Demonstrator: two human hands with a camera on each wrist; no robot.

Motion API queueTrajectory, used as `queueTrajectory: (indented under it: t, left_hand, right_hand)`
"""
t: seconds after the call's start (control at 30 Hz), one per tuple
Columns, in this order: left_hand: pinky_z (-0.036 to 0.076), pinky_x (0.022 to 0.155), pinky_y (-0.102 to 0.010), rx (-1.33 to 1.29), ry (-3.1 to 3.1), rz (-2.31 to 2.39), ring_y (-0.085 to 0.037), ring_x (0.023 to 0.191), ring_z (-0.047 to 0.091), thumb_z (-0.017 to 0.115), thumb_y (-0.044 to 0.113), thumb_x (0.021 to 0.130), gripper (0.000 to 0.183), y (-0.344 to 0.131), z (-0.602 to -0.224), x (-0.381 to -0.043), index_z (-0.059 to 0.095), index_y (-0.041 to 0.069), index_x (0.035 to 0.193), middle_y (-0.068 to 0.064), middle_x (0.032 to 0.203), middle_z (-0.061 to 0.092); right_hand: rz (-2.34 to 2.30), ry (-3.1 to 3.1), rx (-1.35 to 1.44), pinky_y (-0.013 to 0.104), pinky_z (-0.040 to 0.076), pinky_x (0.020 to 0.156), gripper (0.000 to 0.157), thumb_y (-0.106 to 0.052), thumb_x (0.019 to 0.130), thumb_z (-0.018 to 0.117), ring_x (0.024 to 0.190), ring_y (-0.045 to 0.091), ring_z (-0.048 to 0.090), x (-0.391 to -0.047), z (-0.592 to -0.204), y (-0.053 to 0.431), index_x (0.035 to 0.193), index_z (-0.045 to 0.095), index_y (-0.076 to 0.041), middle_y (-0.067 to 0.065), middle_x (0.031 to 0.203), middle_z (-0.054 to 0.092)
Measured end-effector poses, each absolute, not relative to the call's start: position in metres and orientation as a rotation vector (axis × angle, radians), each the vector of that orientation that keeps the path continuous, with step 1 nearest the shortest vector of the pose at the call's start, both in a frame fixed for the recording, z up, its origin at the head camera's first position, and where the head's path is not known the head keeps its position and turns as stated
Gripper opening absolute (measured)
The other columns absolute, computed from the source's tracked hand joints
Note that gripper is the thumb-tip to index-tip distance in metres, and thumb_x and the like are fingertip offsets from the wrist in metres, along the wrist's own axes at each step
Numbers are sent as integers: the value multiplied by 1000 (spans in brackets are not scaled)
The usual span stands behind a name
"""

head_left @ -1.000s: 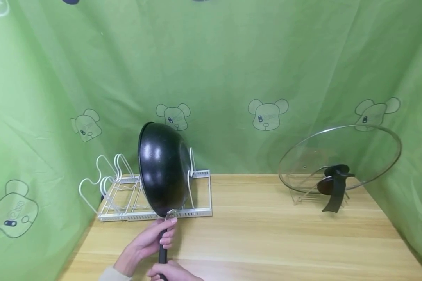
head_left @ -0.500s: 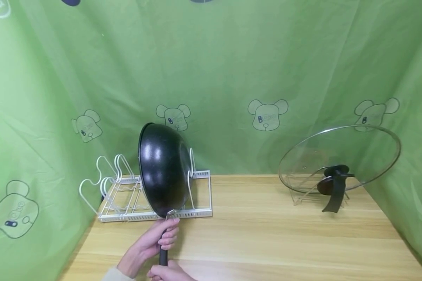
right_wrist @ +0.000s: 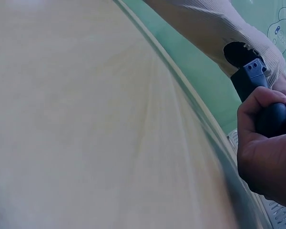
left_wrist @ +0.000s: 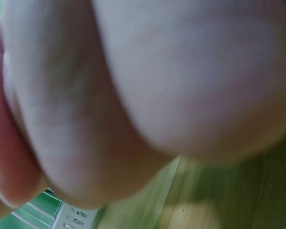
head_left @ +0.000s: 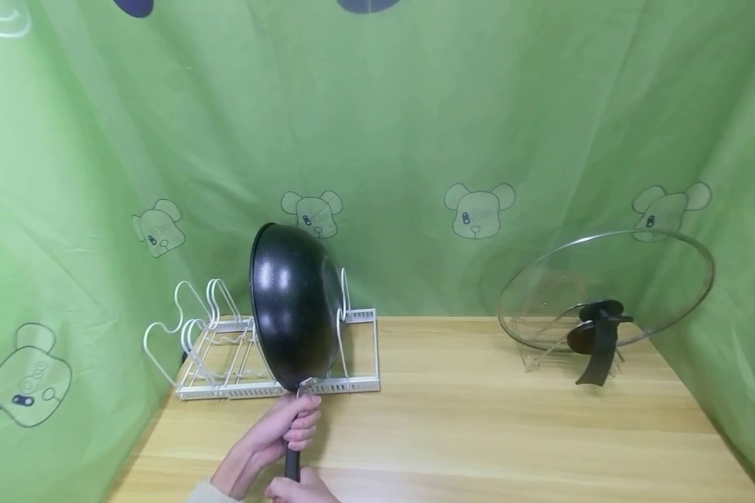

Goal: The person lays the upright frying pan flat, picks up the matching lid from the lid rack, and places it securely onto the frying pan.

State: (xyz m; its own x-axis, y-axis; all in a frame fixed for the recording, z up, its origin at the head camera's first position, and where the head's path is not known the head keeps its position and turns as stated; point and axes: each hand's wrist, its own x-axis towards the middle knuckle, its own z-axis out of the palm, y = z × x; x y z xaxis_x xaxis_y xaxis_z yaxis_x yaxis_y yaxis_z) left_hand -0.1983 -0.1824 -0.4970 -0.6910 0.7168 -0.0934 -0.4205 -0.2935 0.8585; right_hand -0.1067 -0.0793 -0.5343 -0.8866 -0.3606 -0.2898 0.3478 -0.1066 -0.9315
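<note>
A black wok (head_left: 296, 307) stands on its side in a white wire pan rack (head_left: 358, 383), its rim to the left and its base against the right-hand wire dividers. Its black handle (head_left: 292, 462) points toward me. My left hand (head_left: 277, 429) grips the handle close to the wok, fingers curled round it. Lower down, at the bottom edge of the head view, my right hand (head_left: 302, 489) holds the handle's end. In the left wrist view, blurred fingers (left_wrist: 81, 119) fill most of the picture. The right wrist view shows the right hand (right_wrist: 267, 148) curled round the black handle end.
On the right, a glass lid (head_left: 667, 279) with a black knob leans in a small wire stand (head_left: 535, 362). Dividers (head_left: 195, 307) rise at the rack's left. The wooden table (head_left: 509, 433) is bordered by a green curtain (head_left: 403, 140) at the back and sides.
The view has tilted up slightly, so everything sits a little lower. Both hands stay on the wok's handle, and the wok keeps its place in the rack.
</note>
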Motion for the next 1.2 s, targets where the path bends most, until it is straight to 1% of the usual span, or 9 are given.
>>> queueTrajectory:
  t: [0.23, 0.43, 0.57, 0.73, 0.87, 1.07, 1.2]
  left_hand:
    - [29, 40, -14, 406, 1240, 2027, 3, 43, 37, 37, 14, 101, 32, -182, -497, -198, 41, 19, 69, 12, 56, 36]
    - [28, 40, -13, 425, 1248, 2025, 4, 44, 37, 36, 13, 101, 28, -182, -495, -198, 41, 18, 73, 12, 57, 36]
    - [27, 40, -14, 419, 1239, 2028, 4, 44, 37, 36, 14, 101, 29, -182, -493, -197, 41, 18, 73, 12, 57, 37]
    - [27, 39, -14, 448, 1240, 2031, 3, 44, 36, 32, 12, 101, 30, -183, -492, -196, 41, 18, 73, 12, 58, 36]
    - [27, 40, -14, 450, 1236, 2029, 3, 44, 36, 33, 12, 101, 31, -184, -488, -195, 41, 19, 73, 12, 57, 36]
    - [27, 41, -14, 464, 1241, 2020, 3, 44, 36, 35, 15, 102, 31, -185, -479, -194, 41, 19, 71, 12, 57, 36]
    - [27, 41, -15, 509, 1239, 2020, 2, 45, 34, 33, 15, 103, 34, -185, -473, -193, 41, 18, 70, 11, 57, 35]
  right_hand:
    - [-2045, 1699, -35, 17, 27, 41, 27, -19, 71, 62, 42, 3, 35, -108, -536, -80, 52, 43, -20, -11, 47, 37]
    - [-2018, 1744, -27, 18, 24, 41, 28, -20, 70, 62, 41, 5, 32, -108, -533, -81, 50, 43, -20, -11, 45, 36]
    - [-2023, 1722, -26, 18, 24, 41, 31, -19, 71, 62, 41, 5, 32, -107, -532, -80, 49, 40, -19, -10, 45, 36]
    - [-2028, 1709, -23, 18, 24, 41, 30, -18, 72, 61, 41, 5, 33, -105, -531, -81, 49, 42, -19, -10, 46, 38]
    - [-2023, 1716, -34, 18, 24, 41, 30, -18, 71, 61, 41, 5, 33, -105, -529, -81, 49, 41, -19, -10, 46, 37]
    - [-2021, 1645, -69, 17, 24, 40, 31, -15, 75, 60, 41, 5, 31, -104, -522, -79, 51, 40, -19, -10, 47, 37]
    - [-2016, 1591, -86, 18, 23, 39, 31, -14, 76, 57, 41, 6, 30, -101, -517, -76, 52, 39, -19, -10, 48, 35]
